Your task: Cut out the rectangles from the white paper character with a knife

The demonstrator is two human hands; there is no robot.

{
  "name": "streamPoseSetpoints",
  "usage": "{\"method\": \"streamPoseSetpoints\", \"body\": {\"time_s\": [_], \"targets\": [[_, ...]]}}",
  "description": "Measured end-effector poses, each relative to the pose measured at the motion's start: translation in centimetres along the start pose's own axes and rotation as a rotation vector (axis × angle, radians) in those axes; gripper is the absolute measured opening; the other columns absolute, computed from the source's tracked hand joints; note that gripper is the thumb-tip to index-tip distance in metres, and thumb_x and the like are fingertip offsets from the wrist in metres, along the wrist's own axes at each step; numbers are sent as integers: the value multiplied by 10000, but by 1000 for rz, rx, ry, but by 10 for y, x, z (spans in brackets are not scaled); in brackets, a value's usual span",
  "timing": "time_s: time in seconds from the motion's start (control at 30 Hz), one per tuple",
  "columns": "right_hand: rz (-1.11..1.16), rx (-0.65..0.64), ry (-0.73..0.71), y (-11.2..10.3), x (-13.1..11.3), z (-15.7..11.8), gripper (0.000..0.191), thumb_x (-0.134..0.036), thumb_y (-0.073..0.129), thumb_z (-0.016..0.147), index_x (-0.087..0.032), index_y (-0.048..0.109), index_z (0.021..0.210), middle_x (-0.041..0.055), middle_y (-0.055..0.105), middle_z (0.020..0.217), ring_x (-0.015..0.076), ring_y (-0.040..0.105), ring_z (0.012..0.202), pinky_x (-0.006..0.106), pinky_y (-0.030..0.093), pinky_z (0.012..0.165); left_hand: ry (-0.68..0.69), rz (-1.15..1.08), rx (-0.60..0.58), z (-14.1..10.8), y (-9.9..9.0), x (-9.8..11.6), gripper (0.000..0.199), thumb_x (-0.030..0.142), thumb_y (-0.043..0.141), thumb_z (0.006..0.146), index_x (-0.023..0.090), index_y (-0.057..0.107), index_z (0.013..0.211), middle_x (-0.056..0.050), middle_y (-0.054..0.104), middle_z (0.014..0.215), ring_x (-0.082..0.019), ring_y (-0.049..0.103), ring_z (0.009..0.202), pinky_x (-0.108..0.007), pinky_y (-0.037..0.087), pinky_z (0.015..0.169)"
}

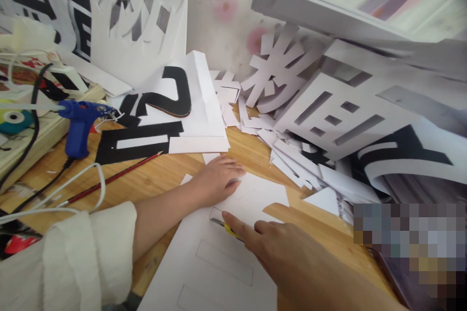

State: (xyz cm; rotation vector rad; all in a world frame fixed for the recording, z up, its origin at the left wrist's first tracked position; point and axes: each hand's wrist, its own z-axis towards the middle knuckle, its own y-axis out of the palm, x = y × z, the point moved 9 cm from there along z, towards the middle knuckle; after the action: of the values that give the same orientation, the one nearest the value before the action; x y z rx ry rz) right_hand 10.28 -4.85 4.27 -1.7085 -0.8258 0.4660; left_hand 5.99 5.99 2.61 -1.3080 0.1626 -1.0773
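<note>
A white foam board (171, 262) with pencilled rectangles lies on the wooden table, its far end cut to an irregular edge. My left hand (219, 180) rests on the far end of the board, fingers stretched out and pressing down. Closer to me, my right hand (273, 248) is closed around a yellow utility knife (232, 232), the index finger extended along it. The knife's blade (217, 220) points left and touches or nearly touches the board at a pencilled outline. Most of the knife's handle is hidden under my fingers.
A blue glue gun (78, 124) with cords and a red-black pencil (116, 177) are at left. Black-faced cut shapes (178, 90) lie beyond my left hand. Large white cut-out characters (339, 112) lean at right above white scraps (288, 155). The lower right corner is pixelated.
</note>
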Motion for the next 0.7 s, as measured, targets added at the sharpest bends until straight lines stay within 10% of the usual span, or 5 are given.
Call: {"method": "streamPoseSetpoints", "body": {"time_s": [0.7], "targets": [[27,-99,46,5,10,-9,1006,-4,461,502,-265,166,1428,-35,615,707,157,559,522,285,244,409,68,110,-79,-2,6,9,318,161,433,886,190,588,1163,-19,553,1284,-232,428,1246,-444,267,1071]]}}
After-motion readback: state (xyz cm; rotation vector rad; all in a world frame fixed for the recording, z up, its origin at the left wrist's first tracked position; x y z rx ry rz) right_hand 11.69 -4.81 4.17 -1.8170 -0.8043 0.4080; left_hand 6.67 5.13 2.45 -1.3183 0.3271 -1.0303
